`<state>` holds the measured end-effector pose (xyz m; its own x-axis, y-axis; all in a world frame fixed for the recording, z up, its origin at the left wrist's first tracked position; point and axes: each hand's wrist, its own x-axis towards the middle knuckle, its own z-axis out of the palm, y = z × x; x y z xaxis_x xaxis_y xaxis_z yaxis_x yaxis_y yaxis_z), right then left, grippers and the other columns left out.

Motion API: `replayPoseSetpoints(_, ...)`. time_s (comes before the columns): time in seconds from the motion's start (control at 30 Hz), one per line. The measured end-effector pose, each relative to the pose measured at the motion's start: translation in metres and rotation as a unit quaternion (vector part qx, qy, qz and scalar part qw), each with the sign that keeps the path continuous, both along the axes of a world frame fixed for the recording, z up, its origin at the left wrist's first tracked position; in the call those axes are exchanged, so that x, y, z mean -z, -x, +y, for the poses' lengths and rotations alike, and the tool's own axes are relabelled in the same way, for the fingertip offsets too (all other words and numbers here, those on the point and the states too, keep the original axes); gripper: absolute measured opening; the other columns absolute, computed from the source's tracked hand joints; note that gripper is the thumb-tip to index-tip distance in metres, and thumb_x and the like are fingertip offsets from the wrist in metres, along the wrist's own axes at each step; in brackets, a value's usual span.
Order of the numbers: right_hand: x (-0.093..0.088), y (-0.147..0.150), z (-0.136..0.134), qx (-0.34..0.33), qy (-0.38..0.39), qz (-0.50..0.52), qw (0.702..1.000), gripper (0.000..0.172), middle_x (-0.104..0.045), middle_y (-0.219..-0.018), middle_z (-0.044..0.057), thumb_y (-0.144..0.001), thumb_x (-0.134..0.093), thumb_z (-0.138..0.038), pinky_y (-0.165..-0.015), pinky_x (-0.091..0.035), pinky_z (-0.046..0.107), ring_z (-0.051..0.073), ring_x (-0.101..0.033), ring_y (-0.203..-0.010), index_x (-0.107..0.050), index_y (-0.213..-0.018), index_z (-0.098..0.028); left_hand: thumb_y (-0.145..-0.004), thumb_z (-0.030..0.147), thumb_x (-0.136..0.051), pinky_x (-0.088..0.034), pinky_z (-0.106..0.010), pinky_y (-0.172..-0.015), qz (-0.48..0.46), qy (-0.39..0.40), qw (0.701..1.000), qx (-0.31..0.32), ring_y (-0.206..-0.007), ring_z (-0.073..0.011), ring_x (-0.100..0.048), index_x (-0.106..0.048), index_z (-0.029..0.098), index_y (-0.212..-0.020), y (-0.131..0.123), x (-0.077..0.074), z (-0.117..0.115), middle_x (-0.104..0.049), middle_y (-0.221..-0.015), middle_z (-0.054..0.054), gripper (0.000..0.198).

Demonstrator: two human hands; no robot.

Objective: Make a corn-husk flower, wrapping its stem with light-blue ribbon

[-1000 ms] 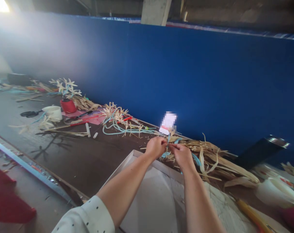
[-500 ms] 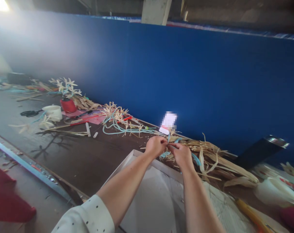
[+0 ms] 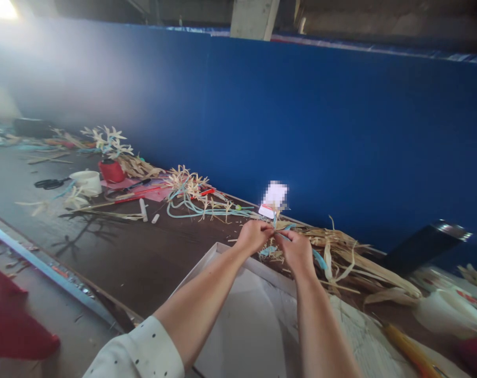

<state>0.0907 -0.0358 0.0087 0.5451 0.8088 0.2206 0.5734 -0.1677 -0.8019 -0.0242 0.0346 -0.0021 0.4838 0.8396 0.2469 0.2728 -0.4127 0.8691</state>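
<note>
Side by side over the back of a white tray [image 3: 218,251], both hands pinch at one spot. My left hand [image 3: 254,237] has its fingers closed on a small flower stem [image 3: 275,219], with a bit of light blue and pale husk standing up above the fingertips. From the other side my right hand [image 3: 297,252] is closed on the same stem, thumb and forefinger together. The fingers hide most of the stem. Light blue strips [image 3: 268,251] and husk scraps lie below the hands.
Dry corn husks [image 3: 341,247] spread to the right, near a black cylinder [image 3: 423,247]. Finished husk flowers [image 3: 187,181] on blue stems lie left of the hands. Further left are a white cup [image 3: 87,182], a red spool [image 3: 112,170] and black scissors [image 3: 51,184]. A blue panel [image 3: 321,126] stands behind.
Both hands have shifted very slightly to the right, still pinched together on the stem. The things on the table lie as before.
</note>
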Motion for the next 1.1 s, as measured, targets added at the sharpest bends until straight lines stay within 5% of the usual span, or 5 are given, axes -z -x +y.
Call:
replayPoseSetpoints(0.43,0.001,0.002,0.000,-0.037,-0.019,0.057,0.997,0.042,-0.065,-0.064,0.001,-0.064,-0.060,-0.050,-0.061,-0.040,0.027,0.019,-0.058,-0.066,-0.071,-0.086,-0.016,-0.066,0.039,-0.062,-0.043,-0.022,-0.067,-0.114,0.138,0.984,-0.012,-0.070,-0.0129,-0.057,-0.071,0.014,-0.087,-0.004,0.005,0.008,-0.068,-0.076,-0.003,0.033)
replayPoseSetpoints(1.1,0.003,-0.011,-0.001,-0.021,-0.037,0.004,0.999,0.030,-0.068,-0.075,0.002,-0.063,-0.064,-0.042,-0.069,-0.041,0.030,0.020,-0.060,-0.073,-0.071,-0.080,-0.020,-0.076,0.037,-0.050,-0.038,-0.022,-0.060,0.045,-0.013,0.998,-0.029,-0.066,-0.0139,-0.056,-0.069,0.019,-0.081,0.003,-0.002,0.002,-0.067,-0.071,-0.002,0.027)
